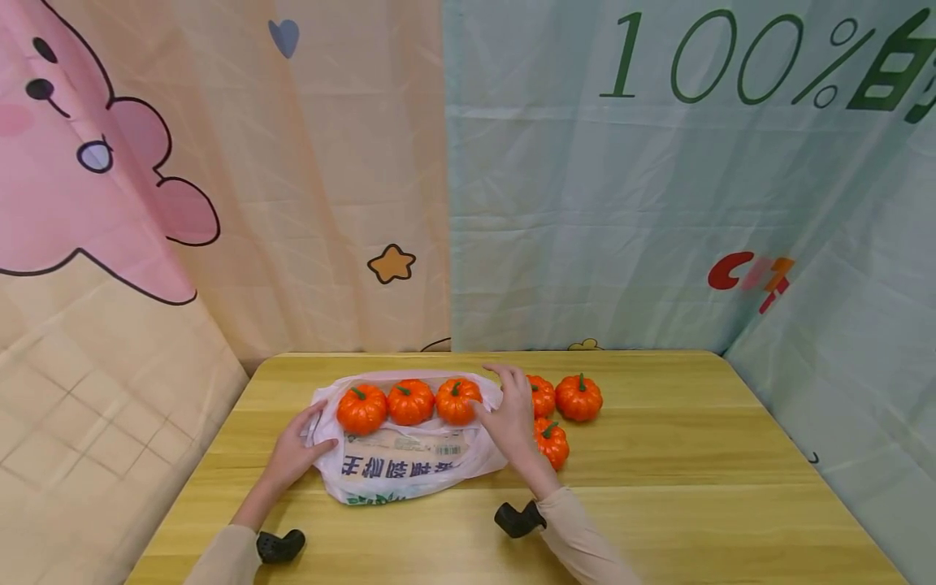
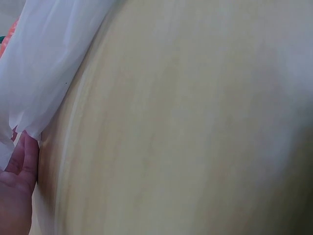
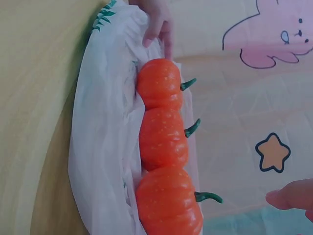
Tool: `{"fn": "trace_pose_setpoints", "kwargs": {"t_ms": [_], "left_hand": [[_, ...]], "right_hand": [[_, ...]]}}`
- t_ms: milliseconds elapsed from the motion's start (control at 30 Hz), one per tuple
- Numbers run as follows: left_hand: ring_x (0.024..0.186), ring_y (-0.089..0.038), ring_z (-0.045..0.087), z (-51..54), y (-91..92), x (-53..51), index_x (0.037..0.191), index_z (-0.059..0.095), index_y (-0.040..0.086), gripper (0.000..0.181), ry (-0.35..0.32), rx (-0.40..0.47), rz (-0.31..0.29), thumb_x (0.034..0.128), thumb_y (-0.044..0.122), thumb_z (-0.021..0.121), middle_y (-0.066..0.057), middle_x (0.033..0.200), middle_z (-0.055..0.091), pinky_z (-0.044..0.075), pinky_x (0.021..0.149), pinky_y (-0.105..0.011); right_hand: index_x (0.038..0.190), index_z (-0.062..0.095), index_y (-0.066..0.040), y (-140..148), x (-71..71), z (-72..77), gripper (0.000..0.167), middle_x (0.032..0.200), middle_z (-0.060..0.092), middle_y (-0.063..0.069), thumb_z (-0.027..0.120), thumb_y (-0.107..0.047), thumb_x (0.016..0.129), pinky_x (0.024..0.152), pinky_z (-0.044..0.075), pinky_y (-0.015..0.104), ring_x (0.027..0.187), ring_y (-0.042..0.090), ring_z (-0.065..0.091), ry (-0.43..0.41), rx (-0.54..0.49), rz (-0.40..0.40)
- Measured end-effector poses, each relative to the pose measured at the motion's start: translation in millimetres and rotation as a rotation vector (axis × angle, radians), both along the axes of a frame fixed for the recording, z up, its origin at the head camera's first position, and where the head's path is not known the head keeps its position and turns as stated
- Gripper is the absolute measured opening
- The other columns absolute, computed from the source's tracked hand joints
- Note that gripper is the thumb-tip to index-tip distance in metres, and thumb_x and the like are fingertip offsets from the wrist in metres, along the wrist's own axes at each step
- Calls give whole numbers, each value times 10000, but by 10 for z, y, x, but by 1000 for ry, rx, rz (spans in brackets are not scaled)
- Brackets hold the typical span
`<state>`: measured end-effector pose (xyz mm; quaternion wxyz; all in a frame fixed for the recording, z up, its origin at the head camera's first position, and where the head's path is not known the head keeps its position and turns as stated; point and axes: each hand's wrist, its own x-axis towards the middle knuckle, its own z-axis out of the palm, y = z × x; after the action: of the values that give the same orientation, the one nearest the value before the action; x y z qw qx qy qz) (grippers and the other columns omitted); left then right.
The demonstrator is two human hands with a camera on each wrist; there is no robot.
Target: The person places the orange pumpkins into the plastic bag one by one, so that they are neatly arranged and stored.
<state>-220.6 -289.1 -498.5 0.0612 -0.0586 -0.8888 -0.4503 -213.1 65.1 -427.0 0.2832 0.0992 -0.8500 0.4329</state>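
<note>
A white plastic bag (image 1: 409,490) with dark printed characters lies flat on the table. In a row at its open mouth sit three small orange pumpkins (image 1: 361,410) with green stems; the same row of pumpkins (image 3: 164,139) shows in the right wrist view. My left hand (image 1: 292,447) pinches the bag's left edge between thumb and fingers; the left wrist view has the fingers (image 2: 30,156) at the bag's rim. Above the bag's right end is my right hand (image 1: 512,418), fingers spread, beside the rightmost pumpkin (image 1: 457,402). Whether its thumb touches that pumpkin I cannot tell.
Three more pumpkins stand right of the bag: one at the right (image 1: 579,398), one lower (image 1: 552,443), and one partly behind my right hand (image 1: 541,396). A wooden table (image 1: 695,487) carries everything. Printed curtains (image 1: 329,179) hang behind its back edge.
</note>
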Motion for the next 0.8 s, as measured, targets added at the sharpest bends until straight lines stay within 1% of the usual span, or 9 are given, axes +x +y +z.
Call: {"fn": "trace_pose_setpoints", "kwargs": {"t_ms": [133, 267, 400, 533, 733, 800], "left_hand": [[1378, -501, 259, 5, -2, 9, 1436, 357, -42, 704, -4, -3, 4, 840, 114, 698, -298, 1495, 318, 195, 1129, -645], [1377, -503, 260, 6, 2, 4, 1435, 357, -46, 701, 1, -6, 0, 842, 113, 696, -297, 1495, 319, 198, 1129, -644], [1379, -502, 260, 6, 6, -4, 1435, 355, -50, 702, 6, -13, -5, 846, 123, 696, -294, 1496, 321, 198, 1131, -641], [1380, -506, 257, 7, 2, -2, 1433, 358, -48, 702, 4, -13, -4, 844, 123, 698, -296, 1497, 319, 198, 1129, -644], [1371, -504, 272, 0, -6, 0, 1434, 360, -41, 702, 6, -11, 0, 843, 124, 702, -303, 1492, 322, 211, 1124, -644], [1371, -502, 272, 2, -3, 4, 1436, 358, -39, 702, 2, -8, -1, 846, 126, 701, -305, 1492, 319, 211, 1125, -642]], "right_hand": [[1196, 615, -79, 108, 32, 80, 551, 1165, 562, 148, 822, -13, 689, 853, 490, 434, 1044, 331, 531, 1, -11, -11], [1203, 612, -90, 266, 31, 111, 546, 1165, 566, 155, 825, -37, 702, 891, 490, 475, 1056, 344, 537, -17, -6, -40], [1212, 614, -89, 433, 11, 97, 545, 1185, 560, 167, 826, -57, 711, 895, 489, 482, 1068, 356, 530, -55, -28, -69], [1212, 615, -94, 561, 12, 80, 545, 1184, 553, 169, 823, -47, 711, 897, 480, 483, 1079, 350, 518, -69, -55, -82], [1209, 608, -76, 721, 6, 46, 545, 1165, 544, 157, 820, -33, 709, 859, 456, 482, 1062, 305, 490, -50, -85, -90], [1207, 612, -66, 772, 4, 21, 541, 1170, 547, 157, 820, -34, 709, 872, 435, 485, 1077, 308, 484, -37, -85, -90]]}}
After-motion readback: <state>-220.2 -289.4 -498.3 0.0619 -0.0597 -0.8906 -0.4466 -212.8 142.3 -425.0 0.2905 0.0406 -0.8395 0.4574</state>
